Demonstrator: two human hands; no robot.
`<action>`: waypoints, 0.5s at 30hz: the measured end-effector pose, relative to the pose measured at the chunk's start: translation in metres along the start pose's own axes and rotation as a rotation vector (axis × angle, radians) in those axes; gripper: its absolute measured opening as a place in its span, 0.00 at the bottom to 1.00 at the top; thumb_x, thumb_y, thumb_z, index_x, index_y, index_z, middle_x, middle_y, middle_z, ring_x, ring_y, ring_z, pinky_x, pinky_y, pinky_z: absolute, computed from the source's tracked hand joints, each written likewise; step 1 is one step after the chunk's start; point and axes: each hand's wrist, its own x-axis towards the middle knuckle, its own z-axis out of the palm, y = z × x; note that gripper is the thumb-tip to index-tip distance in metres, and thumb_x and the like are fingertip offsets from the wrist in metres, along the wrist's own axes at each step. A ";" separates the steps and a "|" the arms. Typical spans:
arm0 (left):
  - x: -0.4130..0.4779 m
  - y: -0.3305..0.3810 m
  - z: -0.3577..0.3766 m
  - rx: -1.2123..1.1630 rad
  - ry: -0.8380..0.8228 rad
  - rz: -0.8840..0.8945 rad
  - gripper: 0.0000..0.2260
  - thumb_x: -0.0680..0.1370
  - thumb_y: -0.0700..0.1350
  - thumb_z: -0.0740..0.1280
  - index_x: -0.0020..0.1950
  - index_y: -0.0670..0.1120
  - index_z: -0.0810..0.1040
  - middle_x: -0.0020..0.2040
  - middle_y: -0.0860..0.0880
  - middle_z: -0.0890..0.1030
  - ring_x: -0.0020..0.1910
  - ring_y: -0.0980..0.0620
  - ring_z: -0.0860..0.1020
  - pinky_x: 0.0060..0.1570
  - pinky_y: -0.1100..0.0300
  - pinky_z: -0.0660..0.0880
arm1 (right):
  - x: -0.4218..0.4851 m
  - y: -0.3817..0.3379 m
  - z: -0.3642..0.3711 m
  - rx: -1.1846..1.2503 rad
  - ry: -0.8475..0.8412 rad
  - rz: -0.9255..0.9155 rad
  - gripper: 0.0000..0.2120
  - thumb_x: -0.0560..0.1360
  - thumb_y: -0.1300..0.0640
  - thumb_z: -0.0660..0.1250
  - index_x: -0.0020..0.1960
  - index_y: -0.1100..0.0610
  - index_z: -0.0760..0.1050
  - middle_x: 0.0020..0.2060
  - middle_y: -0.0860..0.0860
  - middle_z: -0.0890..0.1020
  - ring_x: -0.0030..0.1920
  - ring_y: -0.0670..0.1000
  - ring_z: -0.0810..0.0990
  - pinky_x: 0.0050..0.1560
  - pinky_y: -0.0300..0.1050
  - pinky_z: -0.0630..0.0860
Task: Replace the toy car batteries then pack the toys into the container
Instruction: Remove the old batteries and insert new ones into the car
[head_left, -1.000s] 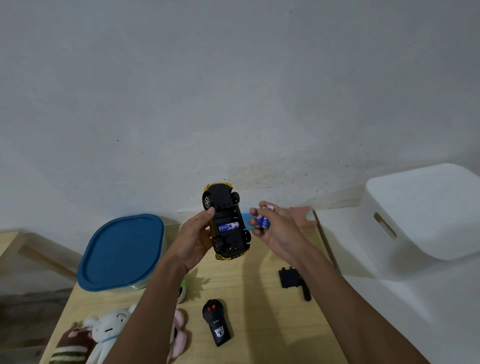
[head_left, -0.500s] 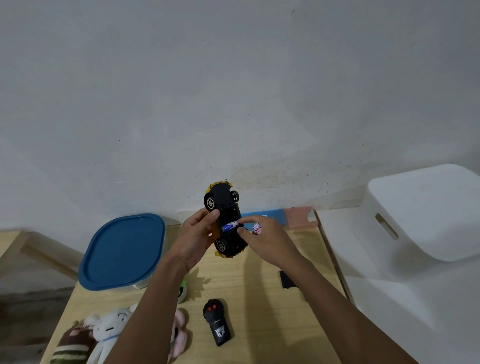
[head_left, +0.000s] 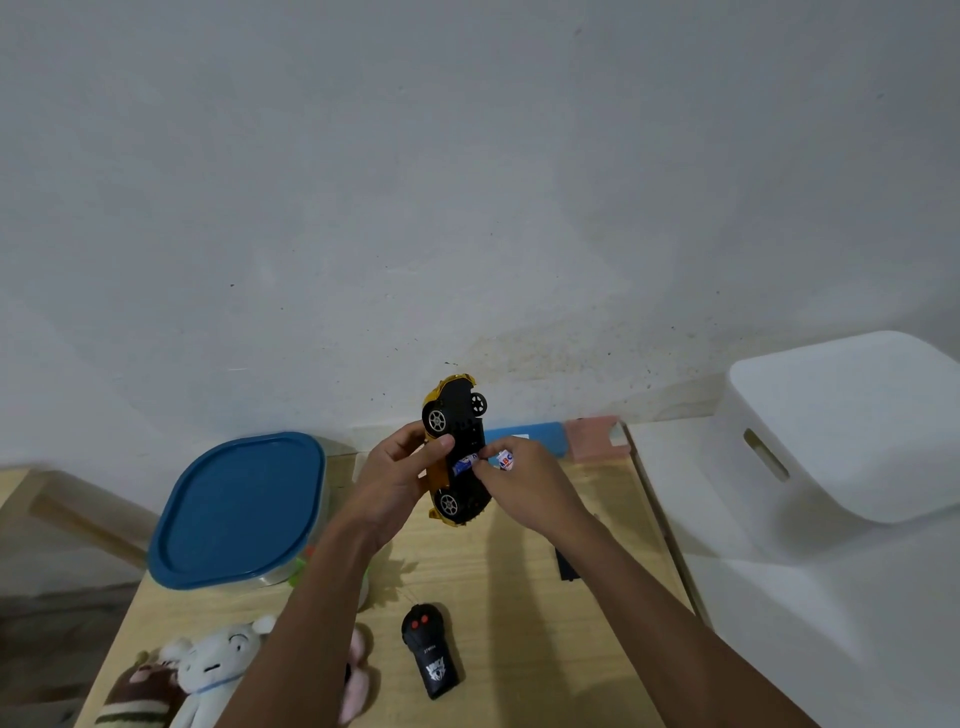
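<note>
Head view only. Holding the yellow toy car (head_left: 464, 415) belly-up above the wooden table (head_left: 519, 613), left hand (head_left: 392, 480) wrapped round its side, thumb laid across the black chassis. Pinching a blue battery (head_left: 464, 464) at the open bay with the right hand (head_left: 527, 486), a second battery (head_left: 505, 460) tucked further back in that same hand, at three o'clock of the car. Judged to be seating the first cell. To do it well: match the flat end to the spring, press that end in first, then roll the other end down until flush. Keep the left thumb off the bay and the car steady. Cannot read polarity marks from here. At eight o'clock of the car, the blue-lidded container (head_left: 234, 514), lid on, not yet opened for packing. At six o'clock, a black remote control (head_left: 430, 657) flat on the table; at seven, plush toys (head_left: 208, 670) by the near edge. At four o'clock, a black piece (head_left: 566, 564) half hidden by the right forearm, probably the battery cover.
</note>
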 end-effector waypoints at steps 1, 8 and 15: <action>0.000 -0.001 0.000 0.005 0.002 0.001 0.21 0.73 0.44 0.72 0.63 0.38 0.77 0.60 0.38 0.81 0.61 0.37 0.78 0.63 0.41 0.74 | 0.000 0.000 0.000 -0.003 0.003 0.007 0.11 0.76 0.46 0.66 0.55 0.49 0.78 0.45 0.45 0.80 0.46 0.46 0.81 0.49 0.50 0.81; -0.001 -0.003 0.005 0.014 -0.002 0.009 0.21 0.72 0.44 0.71 0.64 0.39 0.77 0.60 0.38 0.81 0.61 0.37 0.79 0.63 0.42 0.75 | 0.001 -0.005 -0.002 0.047 -0.014 0.023 0.12 0.77 0.54 0.63 0.34 0.51 0.71 0.31 0.47 0.75 0.30 0.45 0.72 0.31 0.40 0.67; 0.000 -0.001 0.009 0.014 0.005 0.030 0.21 0.72 0.44 0.74 0.62 0.39 0.78 0.59 0.38 0.82 0.59 0.37 0.79 0.62 0.43 0.75 | -0.004 -0.010 0.005 0.158 -0.060 0.050 0.13 0.79 0.55 0.60 0.38 0.55 0.74 0.33 0.51 0.77 0.34 0.47 0.75 0.33 0.40 0.68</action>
